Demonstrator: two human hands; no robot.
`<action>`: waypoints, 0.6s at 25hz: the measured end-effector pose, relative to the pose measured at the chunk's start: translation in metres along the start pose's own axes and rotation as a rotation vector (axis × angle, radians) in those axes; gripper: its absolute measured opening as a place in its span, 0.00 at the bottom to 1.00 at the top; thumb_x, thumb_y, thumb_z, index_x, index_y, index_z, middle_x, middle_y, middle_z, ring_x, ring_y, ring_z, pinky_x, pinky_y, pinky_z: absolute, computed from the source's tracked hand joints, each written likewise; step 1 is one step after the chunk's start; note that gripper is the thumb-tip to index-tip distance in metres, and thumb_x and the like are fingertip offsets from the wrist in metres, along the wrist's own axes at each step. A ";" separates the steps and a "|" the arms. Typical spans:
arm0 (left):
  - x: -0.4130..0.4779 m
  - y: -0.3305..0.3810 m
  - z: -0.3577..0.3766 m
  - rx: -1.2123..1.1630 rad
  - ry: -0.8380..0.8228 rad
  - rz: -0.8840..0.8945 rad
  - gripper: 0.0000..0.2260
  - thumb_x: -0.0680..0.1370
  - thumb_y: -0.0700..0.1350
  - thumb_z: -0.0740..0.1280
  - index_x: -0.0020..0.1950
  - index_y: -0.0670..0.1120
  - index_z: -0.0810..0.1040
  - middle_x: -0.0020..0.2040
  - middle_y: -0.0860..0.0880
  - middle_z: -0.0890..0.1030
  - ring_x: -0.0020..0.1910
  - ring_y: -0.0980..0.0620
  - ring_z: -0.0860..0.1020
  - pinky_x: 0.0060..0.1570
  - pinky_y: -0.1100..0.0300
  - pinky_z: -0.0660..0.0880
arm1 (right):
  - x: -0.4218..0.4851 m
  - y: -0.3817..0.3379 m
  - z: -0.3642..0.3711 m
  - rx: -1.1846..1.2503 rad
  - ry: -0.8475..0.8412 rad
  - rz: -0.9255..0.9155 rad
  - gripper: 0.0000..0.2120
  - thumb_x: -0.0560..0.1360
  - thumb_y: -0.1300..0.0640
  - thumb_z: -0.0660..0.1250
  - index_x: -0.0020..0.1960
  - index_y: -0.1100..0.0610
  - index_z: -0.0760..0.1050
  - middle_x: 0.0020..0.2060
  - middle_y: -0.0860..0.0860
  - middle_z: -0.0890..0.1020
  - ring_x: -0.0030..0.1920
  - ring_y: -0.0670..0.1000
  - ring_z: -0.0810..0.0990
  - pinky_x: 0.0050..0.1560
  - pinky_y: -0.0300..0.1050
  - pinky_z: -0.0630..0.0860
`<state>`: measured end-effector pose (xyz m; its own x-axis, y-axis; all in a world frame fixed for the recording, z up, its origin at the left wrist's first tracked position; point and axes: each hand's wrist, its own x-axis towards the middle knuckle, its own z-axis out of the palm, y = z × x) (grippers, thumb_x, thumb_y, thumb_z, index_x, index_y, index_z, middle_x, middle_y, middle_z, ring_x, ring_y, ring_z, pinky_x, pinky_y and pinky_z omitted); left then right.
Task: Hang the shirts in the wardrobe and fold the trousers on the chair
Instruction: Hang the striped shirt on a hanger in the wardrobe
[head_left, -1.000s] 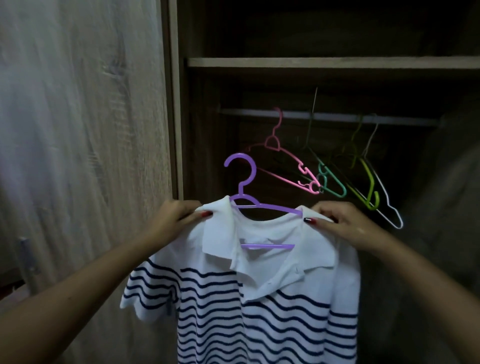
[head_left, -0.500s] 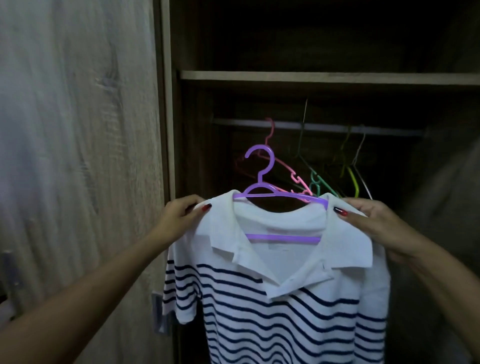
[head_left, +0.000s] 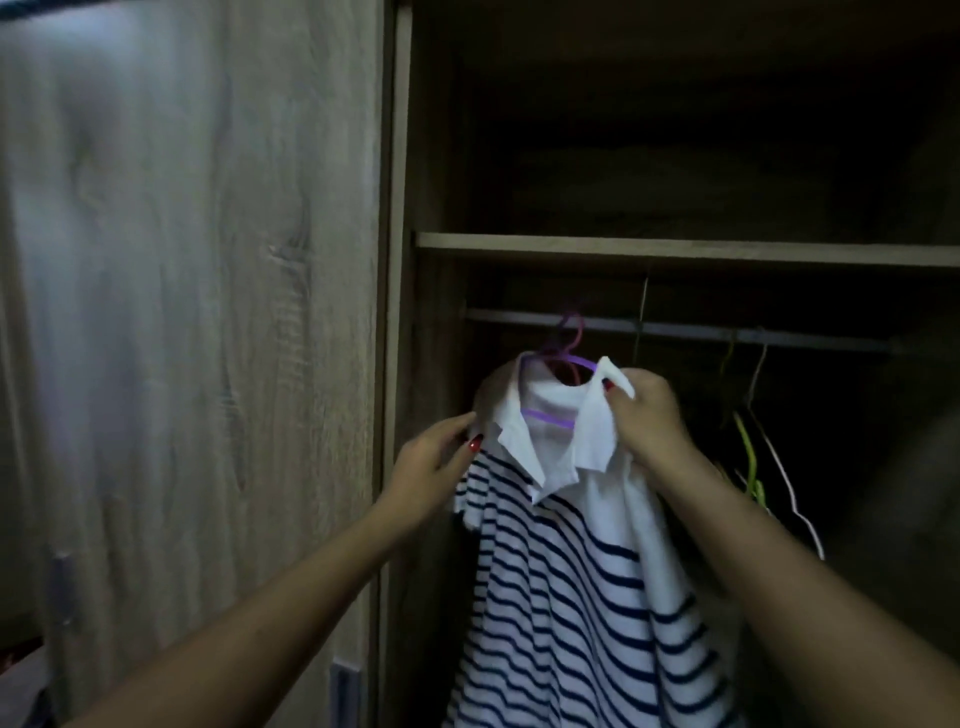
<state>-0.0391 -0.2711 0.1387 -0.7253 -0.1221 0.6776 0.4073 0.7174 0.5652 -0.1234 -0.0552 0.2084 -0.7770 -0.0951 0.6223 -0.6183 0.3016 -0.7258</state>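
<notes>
A white polo shirt with navy stripes (head_left: 561, 571) hangs on a purple hanger (head_left: 563, 358) inside the open wardrobe. The hanger's hook sits at the grey rail (head_left: 675, 328), near its left end; whether it rests on the rail is unclear. My right hand (head_left: 647, 415) grips the shirt's right collar and shoulder. My left hand (head_left: 434, 467) is at the shirt's left shoulder, fingers apart, touching the fabric's edge. The shirt is turned at an angle, its front facing left.
Empty hangers (head_left: 750, 452), one green and one white, hang further right on the rail. A wooden shelf (head_left: 675, 254) runs above the rail. The wardrobe door (head_left: 197, 312) stands to the left, with the wardrobe's side post (head_left: 397, 260) beside my left hand.
The shirt on its hanger went up and into the wardrobe to the rail and turned sideways. My left hand loosened its grip on the shoulder.
</notes>
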 end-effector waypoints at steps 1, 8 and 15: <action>0.000 0.000 -0.003 -0.018 0.004 -0.014 0.18 0.79 0.43 0.63 0.70 0.46 0.70 0.67 0.50 0.74 0.66 0.57 0.72 0.64 0.67 0.68 | 0.006 -0.004 0.018 -0.041 0.037 -0.029 0.10 0.78 0.61 0.57 0.46 0.59 0.77 0.41 0.56 0.79 0.42 0.53 0.75 0.39 0.40 0.65; 0.001 -0.004 -0.028 -0.015 0.018 -0.147 0.19 0.80 0.46 0.61 0.71 0.50 0.67 0.70 0.51 0.72 0.68 0.57 0.69 0.68 0.57 0.68 | 0.030 -0.007 0.105 -0.283 0.010 0.014 0.11 0.77 0.69 0.54 0.51 0.63 0.74 0.46 0.59 0.79 0.51 0.58 0.79 0.49 0.49 0.77; -0.015 -0.012 -0.030 -0.094 -0.028 -0.231 0.17 0.80 0.44 0.60 0.69 0.51 0.69 0.63 0.58 0.73 0.52 0.71 0.72 0.43 0.77 0.72 | 0.008 0.020 0.120 -0.365 -0.100 0.055 0.23 0.75 0.65 0.62 0.69 0.60 0.64 0.63 0.59 0.71 0.62 0.58 0.71 0.60 0.52 0.74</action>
<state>-0.0166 -0.2988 0.1356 -0.8198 -0.2554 0.5125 0.2778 0.6053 0.7460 -0.1565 -0.1642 0.1640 -0.8269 -0.1554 0.5405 -0.5058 0.6254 -0.5941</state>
